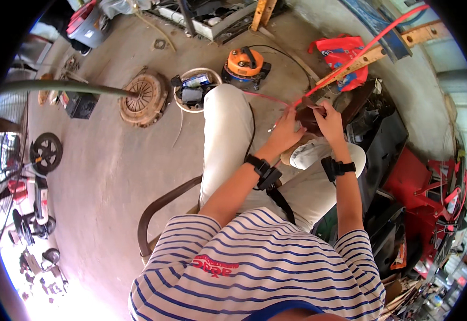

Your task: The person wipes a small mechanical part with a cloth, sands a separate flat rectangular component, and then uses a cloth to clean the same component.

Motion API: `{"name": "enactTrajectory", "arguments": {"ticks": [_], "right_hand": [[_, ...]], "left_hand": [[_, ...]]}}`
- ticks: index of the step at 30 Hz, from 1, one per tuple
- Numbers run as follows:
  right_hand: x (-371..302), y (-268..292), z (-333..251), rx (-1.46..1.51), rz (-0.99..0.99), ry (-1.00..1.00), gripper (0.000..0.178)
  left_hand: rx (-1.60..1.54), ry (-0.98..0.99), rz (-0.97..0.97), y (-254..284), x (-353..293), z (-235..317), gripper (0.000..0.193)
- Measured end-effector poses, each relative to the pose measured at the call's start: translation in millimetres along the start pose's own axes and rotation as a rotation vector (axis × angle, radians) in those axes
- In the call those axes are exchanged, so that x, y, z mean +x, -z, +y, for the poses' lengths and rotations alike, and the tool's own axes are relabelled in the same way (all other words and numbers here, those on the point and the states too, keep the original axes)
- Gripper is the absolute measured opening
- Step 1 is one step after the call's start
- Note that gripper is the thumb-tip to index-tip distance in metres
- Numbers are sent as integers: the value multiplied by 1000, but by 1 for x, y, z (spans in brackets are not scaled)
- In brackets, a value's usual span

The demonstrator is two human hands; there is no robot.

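Note:
My left hand (286,132) is in front of my bent knee, its fingertips beside a red hose (346,65) that slants down from the upper right. The fingers are curled, and what they close on is hidden. A small pale tip (272,128) sticks out on that hand's left side. Close by on the right, my right hand (331,123) pinches a thin brown flat piece (311,102) between thumb and fingers. Just below and between both hands shows a brown surface (308,122), partly covered by them. Black bands with small boxes circle both wrists.
An orange vacuum-like machine (246,63) stands ahead, beside a white bucket (197,108) filled with parts. A rusty clutch plate (143,99) lies on the floor to the left. A red bag (354,80) and dark metal pieces (375,139) crowd the right. A curved chair arm (161,206) is at my left.

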State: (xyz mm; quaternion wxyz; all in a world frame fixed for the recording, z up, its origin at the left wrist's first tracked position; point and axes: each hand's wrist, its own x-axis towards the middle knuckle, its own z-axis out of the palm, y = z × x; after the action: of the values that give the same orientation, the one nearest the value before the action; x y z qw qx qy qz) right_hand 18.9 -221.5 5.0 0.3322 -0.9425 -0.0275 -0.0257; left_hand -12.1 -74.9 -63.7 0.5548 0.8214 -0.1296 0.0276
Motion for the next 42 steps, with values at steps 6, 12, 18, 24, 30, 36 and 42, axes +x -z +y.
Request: {"name": "enactTrajectory", "arguments": {"ticks": [6,12,18,24,30,36,42], "right_hand": [[-12,16,-60,188,109,202,14],[-22,27,-86,516,296,302,13],[-28,15,-85,435,318,110,16],[-19,-20,-66,545,275,84,17],[-8,-31,-76,587,276,67,14],[-4,-40,-53,527,299,34,14],[-6,-27,-33,582,340,28,15]], "left_hand": [[-208,-49,-79,38,40,32,67],[26,-364,-158,110,76,52,73],[339,-377,148,236,128,50,52],[260,-328,718,379,93,95,36],[391,-535,789,436,120,83,23],[179,-341,705,422,198,26,18],[317,-183,831,406,273,23,26]]}}
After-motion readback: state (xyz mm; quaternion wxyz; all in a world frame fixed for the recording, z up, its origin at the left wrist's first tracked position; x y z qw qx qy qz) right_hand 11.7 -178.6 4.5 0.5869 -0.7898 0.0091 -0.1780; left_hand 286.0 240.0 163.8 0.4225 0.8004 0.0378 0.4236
